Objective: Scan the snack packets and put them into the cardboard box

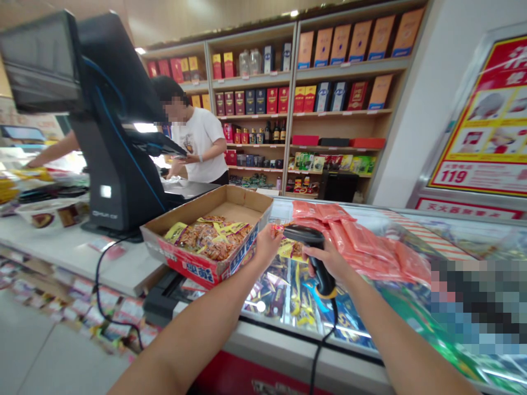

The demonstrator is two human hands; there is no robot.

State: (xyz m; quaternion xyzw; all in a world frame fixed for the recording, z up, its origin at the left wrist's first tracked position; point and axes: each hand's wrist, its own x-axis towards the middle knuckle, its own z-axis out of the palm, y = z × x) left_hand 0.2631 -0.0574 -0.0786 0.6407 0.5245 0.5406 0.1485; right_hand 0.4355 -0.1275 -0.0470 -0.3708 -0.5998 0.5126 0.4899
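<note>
My right hand (327, 255) is wrapped round the grip of a black barcode scanner (304, 236) with yellow trim, its cable hanging over the counter's front edge. The scanner's head faces my left hand (268, 242), where a small red light shows. My left hand is closed on a snack packet (291, 250) with a yellow label, partly hidden behind the scanner. Left of that hand stands an open cardboard box (193, 267), tilted in view, with several similar snack packets (214, 236) inside.
Pink-orange plastic packages (354, 241) lie piled on the glass-topped case (267, 315) to the right. A black checkout terminal (123, 164) stands at left on the white counter (119, 263). Behind it, another person (201, 142) stands before shelves (255, 118) of boxed goods.
</note>
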